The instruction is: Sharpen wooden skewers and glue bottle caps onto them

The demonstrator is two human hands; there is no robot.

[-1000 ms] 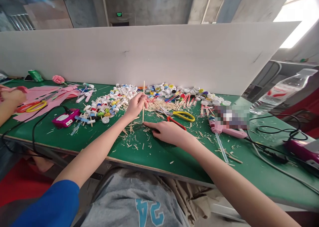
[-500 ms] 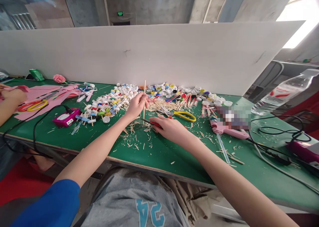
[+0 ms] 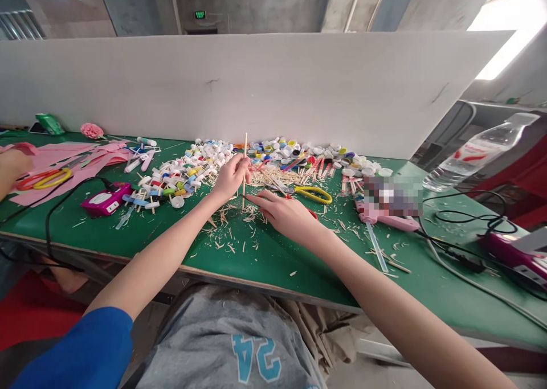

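My left hand pinches a thin wooden stick and holds it upright, its lower end on the green table. My right hand is closed around red-handled scissors, whose tip points at the base of the stick. Wood shavings lie scattered around both hands. Behind them sits a heap of plastic bottle caps, many with sticks glued in.
Yellow-handled scissors lie just behind my right hand. A pink glue gun, black cables and a water bottle are at right. A magenta device, pink paper and another person's hand are at left.
My right hand has lifted the red scissors off the table and moved their tip up toward the stick's base. My left hand keeps the stick upright.
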